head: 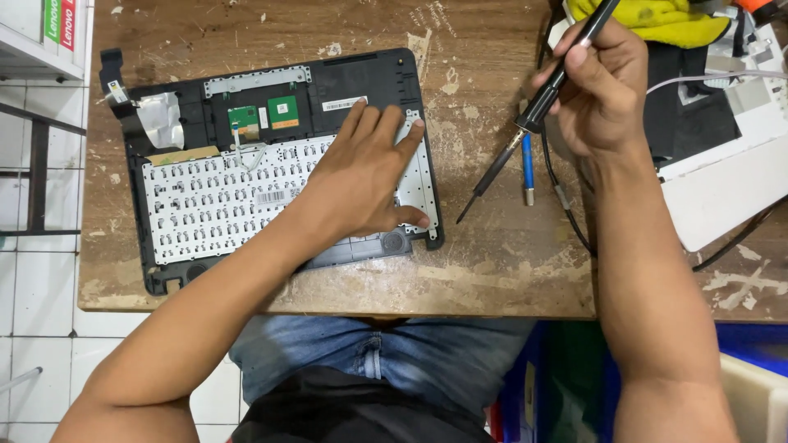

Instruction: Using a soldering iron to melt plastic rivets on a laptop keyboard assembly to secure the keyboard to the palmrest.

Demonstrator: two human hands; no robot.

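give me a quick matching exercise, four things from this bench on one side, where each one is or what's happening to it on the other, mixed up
Things:
1. keyboard panel
2. soldering iron
3. blue pen
4. yellow cloth

Places or states:
A. lying on the bare wood beside the iron's tip
B. held in the right hand
C. at the top edge, behind the right hand
D. pressed flat under the left hand

Pairs: 1-D, 2-B, 3-A, 4-C

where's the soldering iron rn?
Head view, right of centre: the soldering iron is in the right hand, tip angled down over the wooden table, just right of the laptop shell.
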